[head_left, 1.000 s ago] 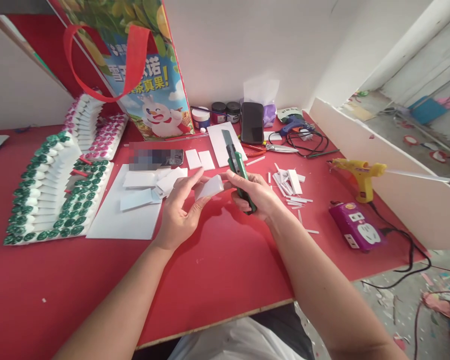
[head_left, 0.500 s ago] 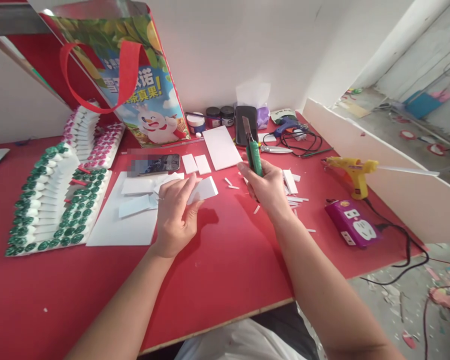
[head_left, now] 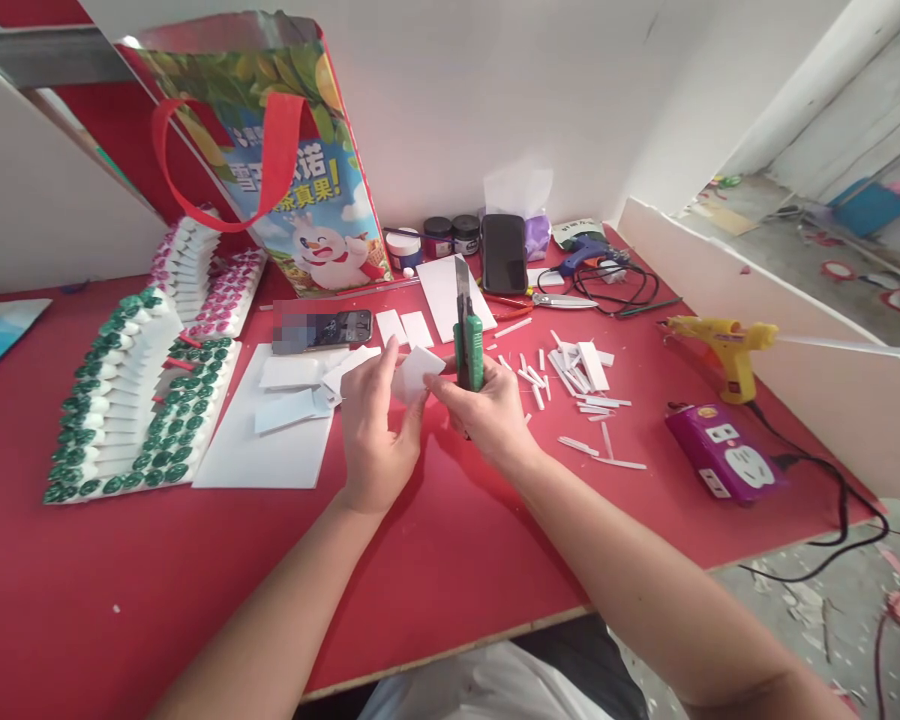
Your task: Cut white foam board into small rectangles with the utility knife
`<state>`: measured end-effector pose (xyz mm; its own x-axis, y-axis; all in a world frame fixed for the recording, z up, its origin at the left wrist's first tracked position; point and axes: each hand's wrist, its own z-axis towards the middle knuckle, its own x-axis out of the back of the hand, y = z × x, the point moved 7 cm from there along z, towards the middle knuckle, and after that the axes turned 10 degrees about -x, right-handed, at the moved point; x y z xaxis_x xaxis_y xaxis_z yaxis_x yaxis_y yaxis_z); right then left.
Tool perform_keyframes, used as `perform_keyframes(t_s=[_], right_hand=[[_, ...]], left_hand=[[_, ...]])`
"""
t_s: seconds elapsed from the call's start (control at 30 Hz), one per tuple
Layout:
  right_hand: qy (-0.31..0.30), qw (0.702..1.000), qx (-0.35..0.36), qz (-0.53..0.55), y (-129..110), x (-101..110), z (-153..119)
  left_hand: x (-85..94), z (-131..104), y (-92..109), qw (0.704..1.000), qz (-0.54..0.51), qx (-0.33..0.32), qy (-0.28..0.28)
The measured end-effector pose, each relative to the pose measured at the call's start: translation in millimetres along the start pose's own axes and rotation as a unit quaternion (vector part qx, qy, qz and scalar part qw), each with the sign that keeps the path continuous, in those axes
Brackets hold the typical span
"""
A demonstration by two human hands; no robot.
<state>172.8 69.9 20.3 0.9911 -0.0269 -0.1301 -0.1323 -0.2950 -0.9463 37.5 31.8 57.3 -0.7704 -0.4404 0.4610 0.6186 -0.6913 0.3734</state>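
Between the thumb and fingers of my left hand [head_left: 381,435] is a small white foam-board piece [head_left: 418,372], raised above the red table. My right hand [head_left: 491,415] is closed around a green utility knife [head_left: 469,350], its blade pointing up and away from me. The right thumb reaches the right edge of the white piece; whether it presses on it I cannot tell. Left of my hands, several cut white pieces [head_left: 292,408] lie on a larger white sheet [head_left: 262,465]. Narrow white offcuts [head_left: 577,370] are scattered to the right.
A colourful bag [head_left: 322,200] stands at the back left, beside green-and-white decorated models [head_left: 142,400]. Phones, paint jars [head_left: 439,236] and scissors [head_left: 562,300] lie along the back. At right are a yellow glue gun [head_left: 727,350] and a purple power socket [head_left: 724,455] with its cable.
My right hand with the knife has moved left and towards me, close to my left hand. The white piece has turned in my left hand. The camera view has shifted slightly.
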Motion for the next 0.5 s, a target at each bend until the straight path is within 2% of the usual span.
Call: perform_keyframes(t_s=[0.07, 0.17, 0.27, 0.37, 0.5], right_hand=[[-0.004, 0.999, 0.012, -0.050, -7, 6, 2], [-0.042, 0.984, 0.056, -0.163, -19, 12, 2], [-0.080, 0.968, 0.069, -0.230, -22, 14, 0], [-0.082, 0.966, 0.071, -0.233, -22, 15, 0], [-0.074, 0.979, 0.083, -0.170, -23, 16, 4]], left_hand=[[-1.6, -1, -2, 0.999, -0.035, 0.027, -0.013], [-0.3, -3, -7, 0.992, -0.097, 0.080, -0.020], [3.5, -2, -8, 0.990, -0.111, 0.079, -0.024], [7.7, 0, -8, 0.992, -0.106, 0.064, -0.016], [5.4, -1, -13, 0.985, -0.136, 0.101, -0.024]])
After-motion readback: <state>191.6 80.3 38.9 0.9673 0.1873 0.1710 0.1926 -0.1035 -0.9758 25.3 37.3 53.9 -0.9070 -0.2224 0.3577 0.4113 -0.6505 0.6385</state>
